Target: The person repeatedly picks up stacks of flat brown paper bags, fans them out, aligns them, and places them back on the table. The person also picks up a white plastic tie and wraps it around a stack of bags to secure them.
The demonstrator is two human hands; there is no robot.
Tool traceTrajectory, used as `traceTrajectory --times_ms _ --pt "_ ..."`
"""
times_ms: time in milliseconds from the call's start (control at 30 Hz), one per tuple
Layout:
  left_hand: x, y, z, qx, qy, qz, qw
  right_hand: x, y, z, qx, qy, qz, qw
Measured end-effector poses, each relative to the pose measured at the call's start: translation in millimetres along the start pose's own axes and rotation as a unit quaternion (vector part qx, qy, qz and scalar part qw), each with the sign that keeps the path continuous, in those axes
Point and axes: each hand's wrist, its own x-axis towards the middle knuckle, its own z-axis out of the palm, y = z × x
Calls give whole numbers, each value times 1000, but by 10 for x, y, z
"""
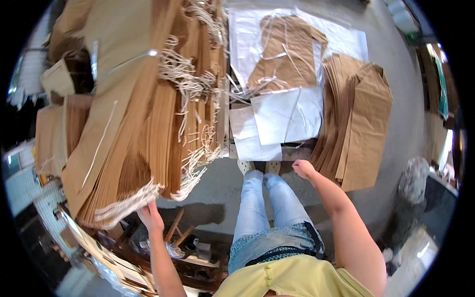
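A large stack of brown paper bags (121,99) with white cord ends (131,203) along its edges lies at the left. My left hand (150,216) is at the near end of this stack, touching the cord fringe from below. Its fingertips are partly hidden by the cords and blurred, so its grip cannot be made out. My right hand (303,169) is curled closed with nothing visible in it. It hovers in front of the other pile, just left of a smaller stack of brown paper sheets or bags (363,128).
White sheets (287,116) and a crumpled brown paper piece (287,49) with loose straps lie at the middle back. More brown bundles (64,123) stand far left. Below my left arm is a wooden frame (178,230) with clutter. A clear plastic bag (414,178) sits at the right.
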Motion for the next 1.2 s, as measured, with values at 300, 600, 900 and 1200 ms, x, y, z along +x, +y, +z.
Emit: traceTrajectory --times_ms 300,600,900,1200 --pt "354 -437 1019 -27 390 4 920 2228 -887 370 -31 -17 -52 998" --pt "466 -820 1419 121 358 3 926 4048 -409 98 -383 219 -154 884" --pt "521 -853 1503 175 323 1 930 2836 485 700 96 249 12 964" --pt "591 -835 1533 194 309 24 931 3312 874 1127 542 41 229 807"
